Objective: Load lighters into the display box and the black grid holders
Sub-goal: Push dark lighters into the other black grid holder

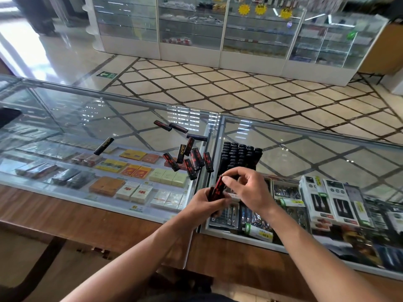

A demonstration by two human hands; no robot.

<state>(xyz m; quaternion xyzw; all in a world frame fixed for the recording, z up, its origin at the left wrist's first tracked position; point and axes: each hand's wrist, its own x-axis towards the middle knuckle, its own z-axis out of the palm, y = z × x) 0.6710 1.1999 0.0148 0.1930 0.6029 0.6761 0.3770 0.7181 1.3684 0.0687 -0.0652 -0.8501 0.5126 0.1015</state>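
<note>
Several black-and-red lighters (193, 160) lie scattered on the glass counter (91, 118); one lone lighter (103, 146) lies further left. A black grid holder (239, 156) packed with upright lighters stands on the right glass panel. My left hand (205, 204) grips a small bunch of lighters (218, 188) just in front of the holder. My right hand (246, 188) pinches the top of one lighter in that bunch. I cannot make out a display box.
Under the glass lie cigarette packs (135, 171) on the left and boxed accessories (327, 199) on the right. A wooden counter edge (65, 214) runs along the near side. Glass showcases (218, 33) stand across the tiled floor.
</note>
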